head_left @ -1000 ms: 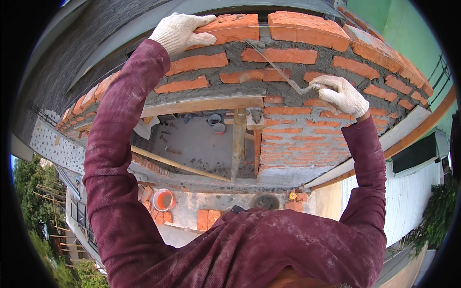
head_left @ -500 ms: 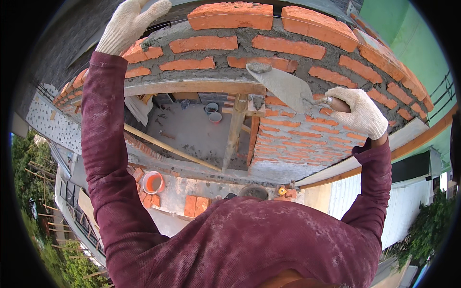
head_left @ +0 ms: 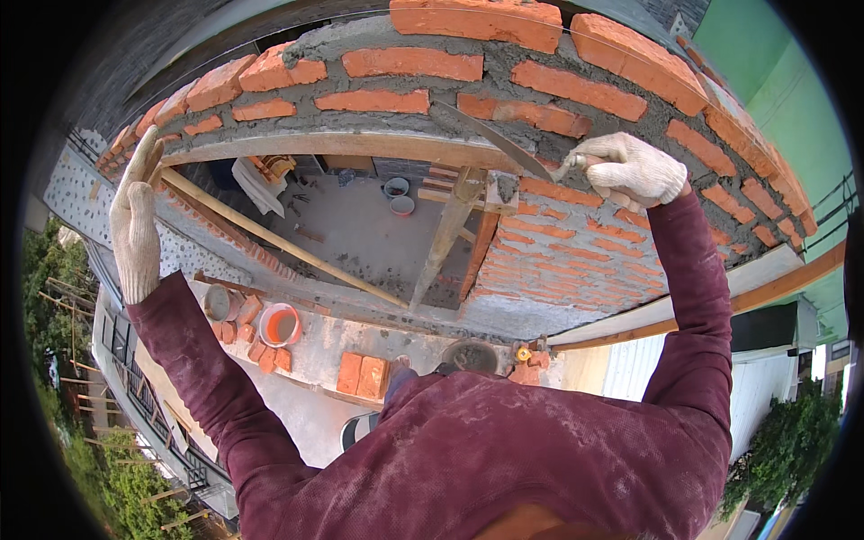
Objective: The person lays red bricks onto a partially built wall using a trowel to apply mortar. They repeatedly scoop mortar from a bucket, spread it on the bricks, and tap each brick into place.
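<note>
An outdoor build site is seen from up high, with a curving red brick wall (head_left: 558, 81) filling the top of the frame and loose bricks (head_left: 364, 375) way down below. A trowel (head_left: 490, 137) is gripped tight in the gloved right hand (head_left: 630, 168) at upper right, its blade laid up-left along a mortar joint. The left hand (head_left: 135, 236) is held out at far left, fingers straight and empty, arm fully stretched.

Soft daylight — sharp, fisheye-bent edges
</note>
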Action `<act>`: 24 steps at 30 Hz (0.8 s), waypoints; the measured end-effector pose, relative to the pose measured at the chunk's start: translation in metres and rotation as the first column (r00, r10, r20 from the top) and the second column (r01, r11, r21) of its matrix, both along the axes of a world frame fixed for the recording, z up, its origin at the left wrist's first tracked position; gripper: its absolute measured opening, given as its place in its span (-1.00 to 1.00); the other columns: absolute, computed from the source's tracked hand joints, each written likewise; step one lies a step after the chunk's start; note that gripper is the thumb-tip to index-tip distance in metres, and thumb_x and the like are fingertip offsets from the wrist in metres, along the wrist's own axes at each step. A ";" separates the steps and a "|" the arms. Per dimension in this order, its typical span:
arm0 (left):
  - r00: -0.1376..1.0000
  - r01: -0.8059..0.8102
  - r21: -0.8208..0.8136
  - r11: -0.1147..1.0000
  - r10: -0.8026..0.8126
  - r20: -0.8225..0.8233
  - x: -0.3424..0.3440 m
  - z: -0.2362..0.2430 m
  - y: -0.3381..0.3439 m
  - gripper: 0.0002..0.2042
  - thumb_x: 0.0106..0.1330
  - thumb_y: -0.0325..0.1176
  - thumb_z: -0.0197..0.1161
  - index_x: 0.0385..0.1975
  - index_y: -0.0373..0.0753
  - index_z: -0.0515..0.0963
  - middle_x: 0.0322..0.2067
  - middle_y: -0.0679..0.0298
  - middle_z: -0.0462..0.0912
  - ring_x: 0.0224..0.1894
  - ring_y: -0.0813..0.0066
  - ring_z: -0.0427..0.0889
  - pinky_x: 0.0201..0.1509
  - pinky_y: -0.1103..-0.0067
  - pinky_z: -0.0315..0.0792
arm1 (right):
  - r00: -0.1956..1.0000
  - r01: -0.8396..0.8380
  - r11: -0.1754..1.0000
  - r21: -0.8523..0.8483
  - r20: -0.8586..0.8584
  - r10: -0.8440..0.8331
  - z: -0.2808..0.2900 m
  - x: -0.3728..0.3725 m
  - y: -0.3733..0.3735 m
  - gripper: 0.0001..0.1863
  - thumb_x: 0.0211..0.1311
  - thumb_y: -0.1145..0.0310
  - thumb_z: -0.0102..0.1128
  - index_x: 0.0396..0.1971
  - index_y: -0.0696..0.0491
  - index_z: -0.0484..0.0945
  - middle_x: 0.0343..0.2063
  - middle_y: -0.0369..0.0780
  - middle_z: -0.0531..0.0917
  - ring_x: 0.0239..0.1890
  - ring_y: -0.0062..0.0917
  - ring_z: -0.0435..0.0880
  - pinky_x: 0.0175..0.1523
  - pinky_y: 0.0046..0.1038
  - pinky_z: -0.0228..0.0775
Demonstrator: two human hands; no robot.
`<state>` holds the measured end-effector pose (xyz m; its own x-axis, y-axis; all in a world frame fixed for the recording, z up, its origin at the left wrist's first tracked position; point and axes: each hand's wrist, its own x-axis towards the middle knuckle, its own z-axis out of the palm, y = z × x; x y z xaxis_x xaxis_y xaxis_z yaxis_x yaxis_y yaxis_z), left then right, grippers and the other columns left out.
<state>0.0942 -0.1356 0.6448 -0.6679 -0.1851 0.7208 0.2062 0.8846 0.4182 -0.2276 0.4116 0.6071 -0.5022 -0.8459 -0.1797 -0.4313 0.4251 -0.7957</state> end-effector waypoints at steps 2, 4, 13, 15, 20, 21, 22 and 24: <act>1.000 0.010 0.020 1.000 -0.010 -0.016 0.007 -0.010 0.004 -0.18 0.50 0.34 -0.05 0.44 -0.32 0.37 0.39 0.02 0.44 0.44 0.16 0.41 0.54 0.28 0.21 | 0.982 0.082 0.982 -0.171 -0.157 -0.109 0.021 0.027 0.022 -0.49 0.34 0.09 0.22 0.10 0.18 0.63 -0.49 -0.30 0.64 -0.61 -0.65 0.57 -0.45 -0.50 0.50; 0.996 0.091 0.054 0.994 -0.091 0.003 -0.012 -0.020 0.007 -0.23 0.52 0.27 0.00 0.43 -0.32 0.38 0.38 0.03 0.45 0.44 0.18 0.41 0.54 0.28 0.21 | 0.855 0.160 0.965 -0.210 -0.460 -0.242 0.030 0.068 0.027 -0.55 0.37 0.18 0.21 0.10 0.17 0.63 -0.47 -0.24 0.67 -0.55 -0.56 0.63 -0.35 -0.43 0.54; 0.940 0.329 -0.303 0.895 -0.341 0.015 -0.151 0.027 0.049 -0.35 0.40 0.02 0.28 0.37 -0.27 0.45 0.35 -0.01 0.50 0.41 0.12 0.47 0.48 0.30 0.31 | 0.011 0.399 0.898 0.185 -0.980 0.197 0.001 0.086 -0.062 -0.68 0.22 0.34 0.34 -0.06 0.04 0.52 -0.35 -0.18 0.57 -0.33 -0.29 0.71 -0.28 -0.26 0.58; 0.881 0.465 -0.161 0.871 -0.473 -0.009 -0.171 0.047 0.072 -0.38 0.36 -0.18 0.35 0.34 -0.40 0.43 0.29 -0.15 0.53 0.36 0.11 0.51 0.44 0.36 0.35 | -0.063 0.392 0.893 0.219 -0.963 0.264 0.006 0.078 -0.073 -0.67 0.20 0.37 0.34 -0.04 0.03 0.53 -0.33 -0.18 0.59 -0.32 -0.28 0.71 -0.29 -0.27 0.59; 0.906 0.416 -0.310 0.855 -0.420 0.057 -0.204 0.070 0.081 -0.40 0.38 -0.12 0.36 0.31 -0.38 0.46 0.26 -0.10 0.56 0.31 0.08 0.55 0.40 0.35 0.40 | -0.048 0.512 0.840 0.178 -0.971 0.235 0.045 0.083 -0.090 -0.58 0.29 0.32 0.27 0.15 -0.01 0.54 -0.37 -0.15 0.65 -0.34 -0.27 0.74 -0.29 -0.26 0.60; 0.906 0.412 -0.344 0.843 -0.420 0.057 -0.205 0.072 0.081 -0.40 0.38 -0.11 0.36 0.30 -0.38 0.47 0.26 -0.10 0.56 0.30 0.07 0.56 0.40 0.35 0.41 | -0.030 0.513 0.840 0.175 -0.975 0.222 0.052 0.084 -0.088 -0.57 0.31 0.30 0.27 0.17 -0.01 0.54 -0.37 -0.14 0.66 -0.33 -0.26 0.74 -0.28 -0.25 0.60; 0.893 0.442 -0.291 0.848 -0.446 0.058 -0.215 0.071 0.077 -0.40 0.38 -0.11 0.35 0.30 -0.37 0.47 0.26 -0.10 0.56 0.29 0.07 0.57 0.38 0.34 0.43 | -0.014 0.514 0.841 0.171 -0.978 0.207 0.059 0.084 -0.086 -0.57 0.33 0.28 0.27 0.19 -0.02 0.54 -0.37 -0.14 0.67 -0.33 -0.26 0.75 -0.27 -0.24 0.60; 0.893 0.445 -0.307 0.841 -0.440 0.090 -0.224 0.069 0.071 -0.40 0.38 -0.11 0.35 0.30 -0.37 0.47 0.26 -0.10 0.56 0.29 0.05 0.57 0.38 0.33 0.42 | 0.034 0.537 0.828 0.163 -0.985 0.171 0.064 0.088 -0.081 -0.55 0.37 0.22 0.26 0.22 -0.02 0.55 -0.37 -0.15 0.68 -0.30 -0.25 0.76 -0.22 -0.20 0.61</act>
